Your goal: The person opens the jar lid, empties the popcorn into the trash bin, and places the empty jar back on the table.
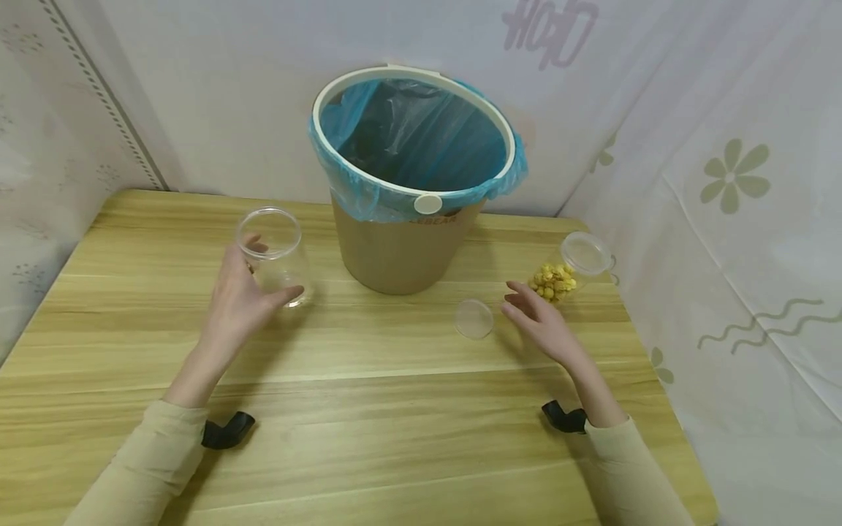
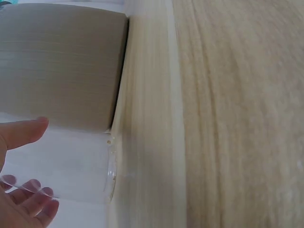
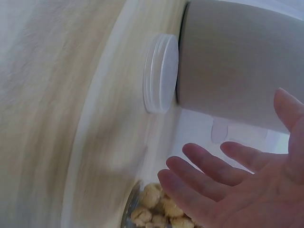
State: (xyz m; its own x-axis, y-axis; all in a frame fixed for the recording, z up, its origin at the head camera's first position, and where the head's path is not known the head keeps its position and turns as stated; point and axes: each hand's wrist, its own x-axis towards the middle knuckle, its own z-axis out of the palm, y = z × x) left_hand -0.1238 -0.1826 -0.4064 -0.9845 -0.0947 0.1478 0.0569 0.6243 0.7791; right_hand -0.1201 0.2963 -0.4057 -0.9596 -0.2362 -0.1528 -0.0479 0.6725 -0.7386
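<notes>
A clear plastic jar (image 1: 284, 272) stands upright on the table at the left, with a few crumbs near its base in the left wrist view. My left hand (image 1: 238, 296) holds it around the side, the thumb on the near side and the fingers on the far side. On the right, my right hand (image 1: 544, 330) hovers with spread fingers and nothing in them. Just beyond it is a second clear jar (image 1: 585, 254) with yellow popcorn (image 1: 551, 282) inside. A round translucent lid (image 3: 161, 73) lies on the table to the left of that hand.
At the back middle of the wooden table (image 1: 368, 431) stands a brown trash bin (image 1: 401, 256), lined with a blue plastic bag (image 1: 355, 193) folded over its pale rim. Patterned cloth (image 1: 217, 95) hangs behind the table and along its sides.
</notes>
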